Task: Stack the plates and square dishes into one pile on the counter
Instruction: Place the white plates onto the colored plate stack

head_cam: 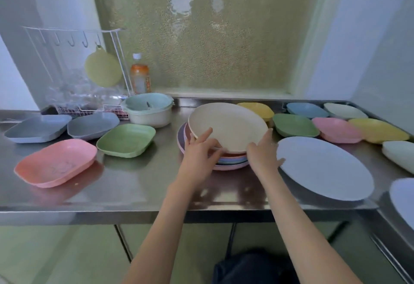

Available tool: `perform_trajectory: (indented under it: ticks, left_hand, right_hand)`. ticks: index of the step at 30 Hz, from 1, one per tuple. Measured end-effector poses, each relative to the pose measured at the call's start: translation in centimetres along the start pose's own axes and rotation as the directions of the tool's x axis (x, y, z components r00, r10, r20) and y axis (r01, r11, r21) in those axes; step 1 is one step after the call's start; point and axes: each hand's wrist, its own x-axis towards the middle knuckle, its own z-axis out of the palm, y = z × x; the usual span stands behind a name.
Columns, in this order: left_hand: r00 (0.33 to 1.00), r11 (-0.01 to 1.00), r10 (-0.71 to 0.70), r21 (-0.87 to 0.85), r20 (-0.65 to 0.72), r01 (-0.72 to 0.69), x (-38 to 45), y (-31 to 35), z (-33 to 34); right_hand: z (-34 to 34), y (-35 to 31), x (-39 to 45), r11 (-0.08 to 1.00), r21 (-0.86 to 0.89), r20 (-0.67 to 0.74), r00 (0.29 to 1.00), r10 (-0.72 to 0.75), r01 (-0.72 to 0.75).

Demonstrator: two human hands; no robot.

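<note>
On the steel table (125, 185), the left end holds two grey-blue square dishes (38, 128) (93, 125), with a pink square dish (56, 162) in front of them near the table's edge and a green square dish (126, 139) just to its right. Behind these stand a white wire rack (76, 68), an orange-labelled bottle (140, 77) and a cream tub with a pale blue insert (149, 111). At the middle sits a pile of round plates (233, 161), pink at the bottom with blue and reddish ones above. A cream plate (228, 126) is tilted on top of it, its near edge low. The left hand (199, 149) grips that plate's near-left rim, thumb on top and fingers curled beneath; the right hand (262, 151) clasps the near-right rim the same way. Right of the pile lies a large pale blue plate (324, 168), flat on the table. Behind it stand yellow (256, 108), green (295, 125), pink (337, 130), blue (307, 110), whitish (345, 110) and another yellow (378, 130) square dish, set close together.
</note>
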Motion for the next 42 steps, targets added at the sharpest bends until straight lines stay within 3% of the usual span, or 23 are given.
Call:
perform_trajectory:
  ticks: [5,7,10,14,19,24,28,30,32,34,36,42]
  left_hand:
    - [0.953,0.96,-0.255,-0.161,-0.161,0.229,2.0,-2.5,-1.7]
    - [0.914,0.901,-0.385,-0.267,-0.129,0.342,3.7,-3.5,-2.2]
    - [0.892,0.878,-0.452,-0.176,-0.003,0.445,6.5,-5.0,-2.4]
    - [0.901,0.882,-0.433,-0.196,0.021,0.428,8.8,-5.8,-2.7]
    - [0.897,0.829,-0.442,-0.392,-0.02,0.4,8.5,-7.0,-2.1]
    - [0.902,0.802,-0.431,-0.473,-0.035,0.365,8.7,-7.5,-1.7]
    - [0.906,0.732,-0.422,-0.584,0.015,0.351,8.7,-7.4,-1.5]
    - [0.903,0.702,-0.427,-0.617,0.034,0.355,8.8,-7.6,-1.3]
    - [0.895,0.682,-0.445,-0.643,0.015,0.35,8.8,-7.7,-1.2]
    - [0.907,0.677,-0.42,-0.672,-0.016,0.301,8.5,-7.5,-1.2]
    - [0.917,0.686,-0.397,-0.677,-0.042,0.266,8.5,-7.3,-1.2]
    - [0.915,0.689,-0.401,-0.671,-0.036,0.275,8.6,-7.7,-1.1]
  right_hand:
    - [0.5,0.7,1.2,0.995,-0.058,0.034,0.996,-0.077,0.078]
    - [0.5,0.5,1.6,0.995,-0.049,0.015,0.996,-0.088,0.088]
    - [0.6,0.5,2.2,0.993,0.055,0.01,0.995,-0.102,0.101]
    - [0.7,0.1,2.9,0.987,0.12,-0.057,0.993,-0.101,0.108]
    - [1.3,0.1,3.2,0.984,0.088,-0.19,0.973,-0.133,0.152]
    - [1.4,0.4,3.4,0.983,0.052,-0.219,0.962,-0.16,0.176]
    - [0.9,0.4,3.1,0.982,0.073,-0.156,0.974,-0.164,0.177]
    - [-0.1,1.2,3.0,0.985,-0.054,-0.158,0.972,-0.173,0.167]
    - [-1.8,2.8,2.5,0.967,-0.245,-0.179,0.977,-0.114,0.068]
    - [-3.4,4.5,1.4,0.915,-0.401,-0.085,0.996,0.008,-0.042]
    - [-3.6,5.6,0.1,0.846,-0.53,0.01,0.997,0.071,-0.054]
    - [-3.6,5.3,-1.3,0.828,-0.561,-0.22,0.961,-0.165,0.014]
